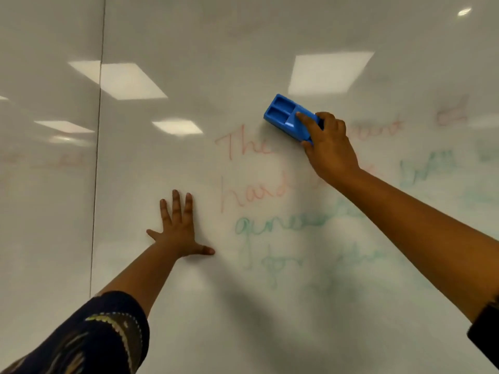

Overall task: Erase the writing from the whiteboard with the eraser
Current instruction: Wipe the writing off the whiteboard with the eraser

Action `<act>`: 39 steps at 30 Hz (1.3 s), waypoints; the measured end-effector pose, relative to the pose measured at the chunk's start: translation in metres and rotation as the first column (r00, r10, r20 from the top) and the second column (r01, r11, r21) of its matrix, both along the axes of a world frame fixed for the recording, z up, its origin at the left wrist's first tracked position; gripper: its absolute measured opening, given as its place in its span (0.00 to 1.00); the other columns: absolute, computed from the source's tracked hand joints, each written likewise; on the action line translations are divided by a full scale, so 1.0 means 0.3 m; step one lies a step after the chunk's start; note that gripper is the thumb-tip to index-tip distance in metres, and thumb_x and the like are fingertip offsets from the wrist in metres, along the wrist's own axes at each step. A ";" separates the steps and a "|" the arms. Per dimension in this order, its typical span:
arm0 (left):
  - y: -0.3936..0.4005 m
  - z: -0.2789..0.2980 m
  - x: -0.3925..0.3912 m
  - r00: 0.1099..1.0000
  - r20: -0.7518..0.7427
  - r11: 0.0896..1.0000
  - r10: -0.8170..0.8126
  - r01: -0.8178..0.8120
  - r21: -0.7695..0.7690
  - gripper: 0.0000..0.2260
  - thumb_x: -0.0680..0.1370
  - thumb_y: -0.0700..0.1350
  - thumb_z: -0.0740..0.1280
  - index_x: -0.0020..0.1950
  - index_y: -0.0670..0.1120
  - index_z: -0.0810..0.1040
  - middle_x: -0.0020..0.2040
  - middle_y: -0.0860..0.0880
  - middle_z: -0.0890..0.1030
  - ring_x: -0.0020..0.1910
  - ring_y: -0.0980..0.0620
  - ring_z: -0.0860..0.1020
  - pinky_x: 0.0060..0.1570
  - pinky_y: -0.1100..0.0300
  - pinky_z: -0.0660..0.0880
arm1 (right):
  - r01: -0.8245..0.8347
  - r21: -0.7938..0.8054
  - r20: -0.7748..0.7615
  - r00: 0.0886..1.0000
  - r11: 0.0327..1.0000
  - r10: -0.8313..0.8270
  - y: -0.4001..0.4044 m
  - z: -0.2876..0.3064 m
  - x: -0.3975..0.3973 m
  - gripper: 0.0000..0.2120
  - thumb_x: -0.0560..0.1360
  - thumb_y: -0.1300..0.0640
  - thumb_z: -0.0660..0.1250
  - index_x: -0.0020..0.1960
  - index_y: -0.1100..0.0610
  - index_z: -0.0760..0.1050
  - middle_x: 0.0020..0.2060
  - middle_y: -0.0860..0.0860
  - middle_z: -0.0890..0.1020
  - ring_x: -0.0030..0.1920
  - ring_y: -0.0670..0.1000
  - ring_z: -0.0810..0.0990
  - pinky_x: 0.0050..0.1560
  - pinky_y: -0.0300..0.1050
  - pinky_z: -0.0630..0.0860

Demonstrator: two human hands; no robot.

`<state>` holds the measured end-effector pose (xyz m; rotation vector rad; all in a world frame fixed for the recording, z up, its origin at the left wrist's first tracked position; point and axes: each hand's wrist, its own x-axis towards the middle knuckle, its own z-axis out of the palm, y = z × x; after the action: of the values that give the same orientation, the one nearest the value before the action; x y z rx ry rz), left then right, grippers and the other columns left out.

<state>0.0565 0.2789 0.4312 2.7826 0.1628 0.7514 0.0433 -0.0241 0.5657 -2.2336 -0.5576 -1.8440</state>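
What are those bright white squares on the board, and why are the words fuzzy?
Head view: the squares are ceiling lights reflected in the shiny whiteboard; the writing looks blurry and faint, worst in green at right; soft arm shadows fall below.

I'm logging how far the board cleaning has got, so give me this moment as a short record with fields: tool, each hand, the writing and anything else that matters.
tool: blue eraser, pressed to the whiteboard
right hand: grips the eraser at its lower right end
left hand: flat on the board, fingers spread, holding nothing
red writing: "The" and "hard" still legible; a gap right of "The" beside the eraser
green writing: lower lines, faint and smeared, not erased
panel seam: dark vertical line left of both hands
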 end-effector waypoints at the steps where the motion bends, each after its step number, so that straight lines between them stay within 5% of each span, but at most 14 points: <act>1: 0.010 0.001 0.007 1.000 -0.007 1.000 0.003 -0.003 0.012 0.64 0.56 0.69 0.72 0.55 0.59 0.14 0.54 0.56 0.12 0.64 0.45 0.20 0.60 0.25 0.49 | 0.003 0.019 0.014 1.000 1.000 -0.003 0.033 0.021 0.017 0.26 0.77 0.62 0.62 0.73 0.52 0.59 0.69 0.60 0.63 0.65 0.61 0.63 0.58 0.54 0.71; 9: 0.033 -0.007 0.019 1.000 0.014 0.998 0.001 -0.001 0.059 0.64 0.54 0.71 0.71 0.52 0.62 0.12 0.53 0.59 0.11 0.58 0.46 0.17 0.60 0.24 0.46 | -0.180 0.044 0.067 0.982 0.983 0.177 0.338 -0.032 0.106 0.22 0.79 0.52 0.60 0.71 0.52 0.61 0.65 0.56 0.66 0.60 0.55 0.70 0.56 0.45 0.71; 15: 0.028 -0.009 0.011 1.000 0.023 0.996 0.007 -0.009 0.088 0.63 0.55 0.72 0.69 0.53 0.59 0.13 0.54 0.57 0.12 0.67 0.42 0.23 0.61 0.25 0.47 | -0.124 -0.300 -0.047 0.992 0.946 0.115 0.371 -0.356 0.067 0.31 0.74 0.68 0.64 0.73 0.50 0.60 0.71 0.62 0.63 0.66 0.64 0.64 0.61 0.54 0.69; 19: 0.028 -0.006 0.016 1.000 0.017 0.996 0.008 -0.009 0.092 0.62 0.55 0.73 0.68 0.54 0.59 0.13 0.56 0.55 0.13 0.66 0.41 0.23 0.61 0.25 0.48 | -0.092 -0.515 -0.005 0.994 0.852 0.105 0.243 -0.398 0.029 0.31 0.64 0.71 0.73 0.65 0.55 0.73 0.59 0.65 0.77 0.53 0.65 0.78 0.46 0.52 0.78; 23: 0.032 -0.021 0.014 0.998 0.054 0.994 0.015 -0.020 0.105 0.62 0.55 0.73 0.67 0.57 0.57 0.15 0.60 0.53 0.15 0.68 0.40 0.24 0.62 0.27 0.46 | -0.004 -0.369 -0.027 1.000 0.929 -0.006 0.141 -0.173 0.027 0.28 0.72 0.64 0.68 0.69 0.52 0.66 0.65 0.64 0.70 0.59 0.66 0.70 0.51 0.58 0.74; 26: 0.043 -0.062 0.017 0.964 0.264 0.977 -0.015 -0.042 0.211 0.58 0.57 0.76 0.60 0.65 0.53 0.21 0.71 0.49 0.26 0.72 0.41 0.33 0.66 0.31 0.43 | 0.043 -0.170 0.018 0.999 0.985 -0.040 0.112 -0.021 0.042 0.26 0.75 0.59 0.66 0.71 0.51 0.64 0.65 0.62 0.68 0.60 0.64 0.66 0.49 0.55 0.73; 28: 0.023 -0.068 0.018 0.849 0.511 0.979 -0.136 0.036 0.200 0.47 0.66 0.75 0.52 0.73 0.51 0.37 0.76 0.48 0.43 0.75 0.46 0.45 0.68 0.36 0.41 | 0.053 -0.095 0.017 0.999 0.994 -0.051 0.145 0.047 0.048 0.25 0.75 0.59 0.67 0.69 0.54 0.64 0.62 0.62 0.68 0.59 0.62 0.67 0.46 0.54 0.74; 30: -0.036 -0.046 0.033 0.730 0.677 0.987 -0.098 0.159 -0.029 0.34 0.75 0.66 0.47 0.75 0.49 0.46 0.77 0.50 0.50 0.75 0.51 0.48 0.69 0.40 0.39 | 0.065 -0.035 0.022 0.998 0.997 -0.064 0.198 0.096 0.057 0.25 0.74 0.59 0.67 0.68 0.57 0.63 0.61 0.62 0.68 0.58 0.61 0.67 0.46 0.52 0.73; 32: -0.093 -0.030 0.073 0.731 0.681 0.960 0.029 0.170 -0.222 0.28 0.80 0.58 0.49 0.75 0.48 0.44 0.77 0.49 0.48 0.75 0.51 0.44 0.70 0.38 0.39 | 0.070 -0.023 0.059 0.996 0.997 -0.069 0.260 0.127 0.073 0.25 0.74 0.58 0.65 0.68 0.59 0.62 0.64 0.62 0.66 0.61 0.61 0.66 0.49 0.51 0.72; 39: -0.094 -0.060 0.168 0.663 0.739 0.986 0.117 0.009 -0.164 0.26 0.77 0.54 0.41 0.74 0.48 0.43 0.77 0.47 0.49 0.75 0.50 0.45 0.71 0.41 0.40 | 0.095 -0.050 0.176 0.981 0.994 -0.085 0.430 0.034 0.164 0.26 0.77 0.49 0.59 0.73 0.50 0.57 0.72 0.57 0.61 0.61 0.58 0.67 0.57 0.51 0.65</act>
<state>0.1069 0.2507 0.4132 2.0967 0.1312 1.7438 0.0925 0.1049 0.5760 -2.1811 -0.5545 -2.1089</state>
